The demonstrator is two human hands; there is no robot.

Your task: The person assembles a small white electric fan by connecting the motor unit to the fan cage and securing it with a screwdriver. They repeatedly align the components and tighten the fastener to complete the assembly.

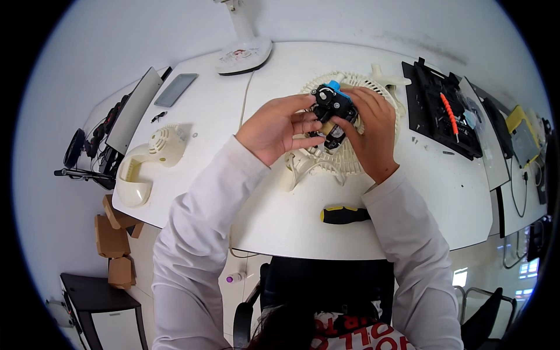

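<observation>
Above a round cream fan grille (350, 166), I hold up a small fan motor (333, 105) with a black gear housing and a blue part on top. My right hand (374, 129) is closed around its right side, thumb in front and fingers over the top. On the other side, my left hand (269, 127) has its thumb against the housing's upper left, its fingers along the left edge. A cream cable (303, 169) loops below the motor. Near the right forearm lies a black and yellow screwdriver handle (344, 214); the sleeve hides its far end.
A curved cream fan housing (134, 169) lies at the left, with a phone-like grey slab (176, 89) beyond it. A white stand base (245, 55) is at the back. On the right are a black tray (429, 119) holding an orange tool (448, 114), and loose screws (415, 140).
</observation>
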